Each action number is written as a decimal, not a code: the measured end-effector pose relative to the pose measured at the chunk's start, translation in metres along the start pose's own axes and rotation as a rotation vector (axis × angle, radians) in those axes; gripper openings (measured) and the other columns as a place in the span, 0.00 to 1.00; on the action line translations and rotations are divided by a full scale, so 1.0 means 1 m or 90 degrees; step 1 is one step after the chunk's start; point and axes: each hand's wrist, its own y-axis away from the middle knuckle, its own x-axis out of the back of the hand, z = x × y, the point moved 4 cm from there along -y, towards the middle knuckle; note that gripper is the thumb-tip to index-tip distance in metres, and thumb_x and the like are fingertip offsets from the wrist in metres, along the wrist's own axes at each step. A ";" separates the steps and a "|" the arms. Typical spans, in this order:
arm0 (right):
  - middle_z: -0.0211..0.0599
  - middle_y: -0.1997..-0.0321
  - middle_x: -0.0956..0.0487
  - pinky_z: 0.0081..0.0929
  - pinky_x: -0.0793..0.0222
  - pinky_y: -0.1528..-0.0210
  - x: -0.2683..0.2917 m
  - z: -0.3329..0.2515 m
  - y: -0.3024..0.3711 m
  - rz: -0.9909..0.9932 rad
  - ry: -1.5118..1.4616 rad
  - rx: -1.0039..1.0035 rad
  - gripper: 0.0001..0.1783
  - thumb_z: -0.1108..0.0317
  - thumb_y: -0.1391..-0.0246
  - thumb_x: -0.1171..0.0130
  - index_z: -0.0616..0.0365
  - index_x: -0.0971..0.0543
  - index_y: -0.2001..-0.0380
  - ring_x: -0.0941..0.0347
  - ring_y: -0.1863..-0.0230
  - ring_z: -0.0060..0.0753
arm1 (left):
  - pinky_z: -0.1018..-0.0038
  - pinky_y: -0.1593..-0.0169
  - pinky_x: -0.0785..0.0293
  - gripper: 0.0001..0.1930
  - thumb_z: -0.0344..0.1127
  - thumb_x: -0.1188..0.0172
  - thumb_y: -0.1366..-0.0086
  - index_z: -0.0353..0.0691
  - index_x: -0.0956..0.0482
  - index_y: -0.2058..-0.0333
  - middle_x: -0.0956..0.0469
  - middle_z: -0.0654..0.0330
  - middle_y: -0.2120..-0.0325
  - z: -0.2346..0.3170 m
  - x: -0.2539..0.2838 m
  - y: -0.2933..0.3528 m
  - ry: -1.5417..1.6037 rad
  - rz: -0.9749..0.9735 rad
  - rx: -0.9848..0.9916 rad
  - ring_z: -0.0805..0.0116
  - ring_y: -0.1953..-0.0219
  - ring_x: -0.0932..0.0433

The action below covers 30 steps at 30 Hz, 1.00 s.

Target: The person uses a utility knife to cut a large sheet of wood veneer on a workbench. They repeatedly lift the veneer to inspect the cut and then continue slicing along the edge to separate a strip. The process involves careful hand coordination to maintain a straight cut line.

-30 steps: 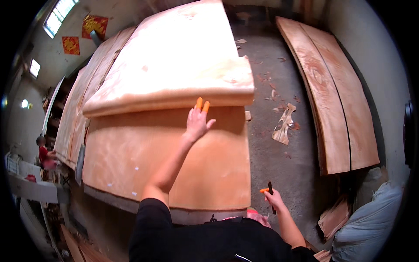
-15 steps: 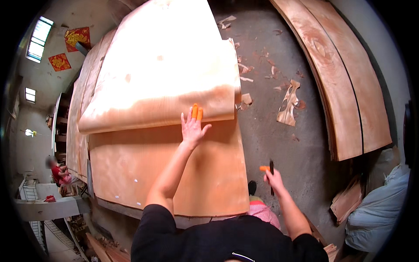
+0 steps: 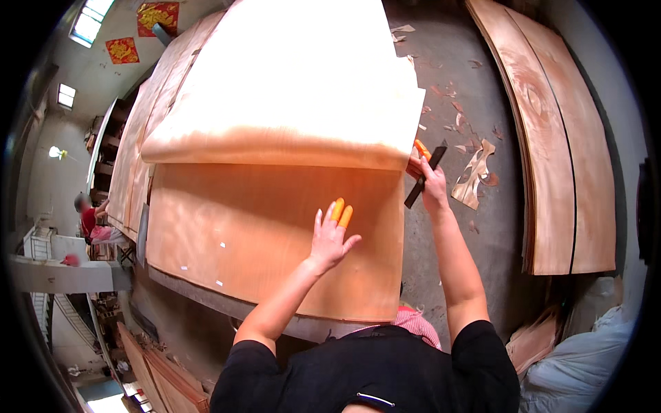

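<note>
Toward twelve o'clock from the left hand (image 3: 332,242), the curled veneer sheet (image 3: 292,103) lies folded over the flat lower sheet (image 3: 261,227). Left fingers spread, gripping nothing; the right hand (image 3: 434,184), at two o'clock, grips a dark flat tool (image 3: 416,190); a pinch on the corner can't be told. Best keep the tool's edge off the veneer. Half a second ago, the right hand hung lower, the left reached the fold.
</note>
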 end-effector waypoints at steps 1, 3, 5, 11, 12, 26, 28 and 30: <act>0.44 0.61 0.23 0.31 0.34 0.49 -0.005 -0.010 0.012 -0.036 0.011 0.012 0.20 0.61 0.40 0.59 0.70 0.28 0.59 0.27 0.56 0.35 | 0.50 0.39 0.57 0.34 0.54 0.48 0.43 0.38 0.42 0.43 0.48 0.49 0.41 0.006 0.001 0.013 0.008 -0.008 -0.005 0.54 0.38 0.51; 0.44 0.61 0.23 0.31 0.35 0.49 -0.004 -0.012 0.031 -0.058 0.003 0.027 0.20 0.62 0.40 0.60 0.70 0.27 0.60 0.27 0.57 0.35 | 0.51 0.39 0.55 0.32 0.53 0.47 0.43 0.38 0.39 0.45 0.44 0.48 0.43 0.013 -0.003 0.040 0.040 -0.010 -0.007 0.53 0.40 0.48; 0.44 0.63 0.23 0.31 0.36 0.49 -0.005 -0.015 0.054 -0.075 0.000 0.057 0.19 0.63 0.40 0.60 0.70 0.26 0.64 0.27 0.57 0.35 | 0.52 0.40 0.53 0.31 0.52 0.46 0.43 0.38 0.37 0.47 0.41 0.46 0.46 0.027 -0.004 0.064 0.083 -0.012 -0.014 0.53 0.41 0.45; 0.42 0.65 0.23 0.31 0.38 0.49 0.005 0.000 0.113 -0.060 -0.012 0.033 0.15 0.66 0.41 0.58 0.68 0.27 0.63 0.28 0.59 0.33 | 0.62 0.46 0.38 0.29 0.46 0.43 0.45 0.36 0.37 0.47 0.37 0.45 0.49 0.086 0.015 0.103 0.261 -0.093 -0.090 0.50 0.49 0.34; 0.42 0.64 0.24 0.31 0.37 0.50 0.009 0.006 0.123 -0.039 -0.013 0.024 0.14 0.67 0.41 0.57 0.68 0.28 0.62 0.28 0.60 0.34 | 0.63 0.47 0.36 0.29 0.45 0.43 0.45 0.35 0.36 0.48 0.36 0.45 0.49 0.094 0.020 0.107 0.272 -0.077 -0.125 0.50 0.50 0.34; 0.34 0.64 0.24 0.28 0.33 0.53 0.056 0.085 0.231 -0.262 0.000 -0.273 0.15 0.60 0.46 0.48 0.59 0.28 0.62 0.27 0.59 0.29 | 0.66 0.47 0.36 0.23 0.43 0.46 0.40 0.34 0.31 0.51 0.33 0.46 0.50 0.137 0.166 0.073 0.276 0.103 -0.237 0.51 0.50 0.31; 0.41 0.58 0.24 0.29 0.33 0.53 0.060 0.091 0.247 -0.298 0.072 -0.284 0.22 0.55 0.45 0.49 0.59 0.31 0.54 0.27 0.57 0.33 | 0.67 0.48 0.36 0.21 0.39 0.46 0.40 0.32 0.31 0.52 0.31 0.46 0.51 0.118 0.190 0.051 0.175 0.168 -0.227 0.51 0.50 0.31; 0.41 0.57 0.24 0.29 0.32 0.54 0.068 0.087 0.254 -0.272 0.070 -0.296 0.22 0.57 0.44 0.50 0.56 0.33 0.49 0.27 0.56 0.33 | 0.68 0.48 0.37 0.19 0.35 0.47 0.41 0.31 0.31 0.52 0.30 0.47 0.53 0.089 0.216 0.010 0.194 0.261 -0.159 0.55 0.50 0.30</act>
